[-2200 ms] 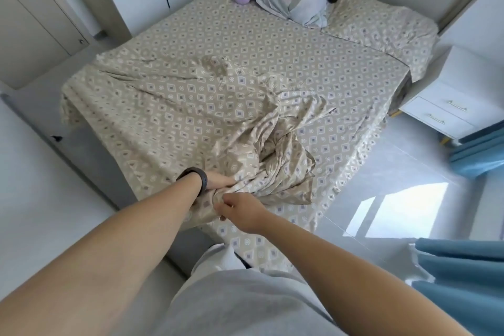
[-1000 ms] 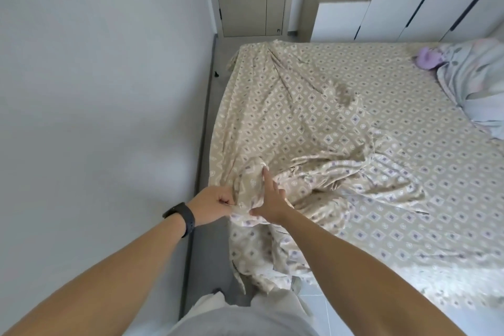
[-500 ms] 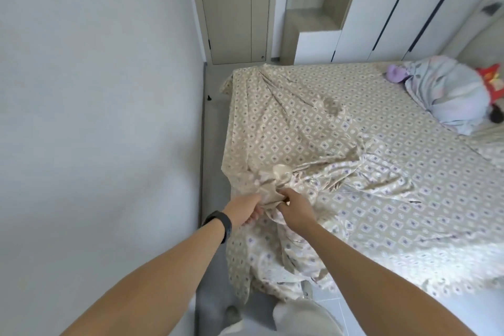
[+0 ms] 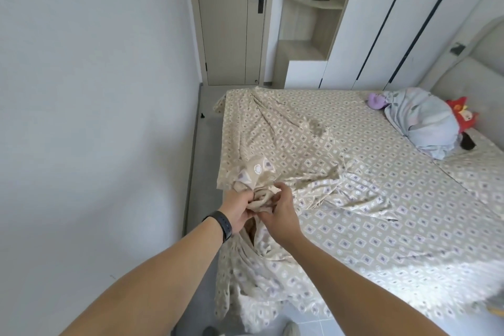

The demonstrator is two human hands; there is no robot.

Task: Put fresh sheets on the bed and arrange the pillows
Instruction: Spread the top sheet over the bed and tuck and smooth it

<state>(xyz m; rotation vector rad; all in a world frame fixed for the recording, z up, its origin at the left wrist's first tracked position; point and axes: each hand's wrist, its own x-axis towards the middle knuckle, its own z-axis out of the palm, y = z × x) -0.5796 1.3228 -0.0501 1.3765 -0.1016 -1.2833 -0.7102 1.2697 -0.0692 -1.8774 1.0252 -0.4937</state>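
A beige sheet (image 4: 368, 180) with a diamond print covers the bed and lies rumpled across its near half. At the bed's near left corner my left hand (image 4: 237, 208), with a black band on the wrist, grips a bunched fold of the sheet (image 4: 259, 185). My right hand (image 4: 281, 206) pinches the same bunch from the right, right beside the left hand. A pale blue bundle of cloth (image 4: 421, 121) lies at the head of the bed, with a purple soft toy (image 4: 375, 100) and a red soft toy (image 4: 463, 114) beside it. A pillow in matching print (image 4: 480, 169) lies at the far right.
A grey wall (image 4: 95, 117) runs close along the left, leaving a narrow strip of floor (image 4: 203, 166) beside the bed. A door (image 4: 231, 19), an open shelf unit (image 4: 308, 22) and white wardrobes (image 4: 395, 22) stand at the far end. A padded headboard (image 4: 474, 73) rises at right.
I have turned from the foot of the bed toward its left corner. Both hands stayed on the bunched sheet and gathered it tighter at that corner.
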